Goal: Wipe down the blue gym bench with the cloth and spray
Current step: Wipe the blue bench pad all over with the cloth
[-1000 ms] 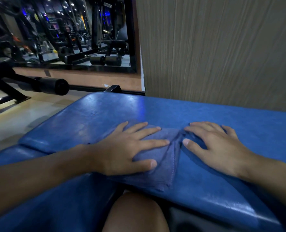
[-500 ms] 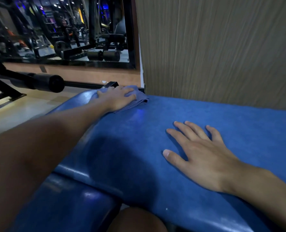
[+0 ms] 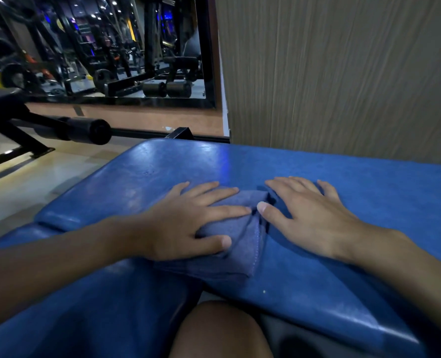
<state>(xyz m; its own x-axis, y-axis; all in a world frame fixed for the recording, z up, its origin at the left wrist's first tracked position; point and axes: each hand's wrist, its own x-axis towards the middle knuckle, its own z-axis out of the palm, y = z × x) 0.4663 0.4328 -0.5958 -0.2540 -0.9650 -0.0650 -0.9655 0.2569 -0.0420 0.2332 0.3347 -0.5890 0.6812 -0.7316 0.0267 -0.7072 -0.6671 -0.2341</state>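
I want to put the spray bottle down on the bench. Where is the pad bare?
The bench is bare right of the right hand, up to the wood wall, and beyond both hands toward the far edge. Crowded: the middle, where the left hand presses the cloth.

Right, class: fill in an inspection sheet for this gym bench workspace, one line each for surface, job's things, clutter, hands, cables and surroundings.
Surface: blue bench, padded, glossy in patches, a pale speck near the front edge.
Job's things: blue cloth lying flat on the bench; spray not in view.
Clutter: nothing seen on the bench.
Hands: left hand flat on the cloth; right hand flat on the bench, thumb at the cloth's edge.
Cables: nothing seen.
Surroundings: wood-grain wall panel behind; mirror showing gym machines; black padded roller at left.
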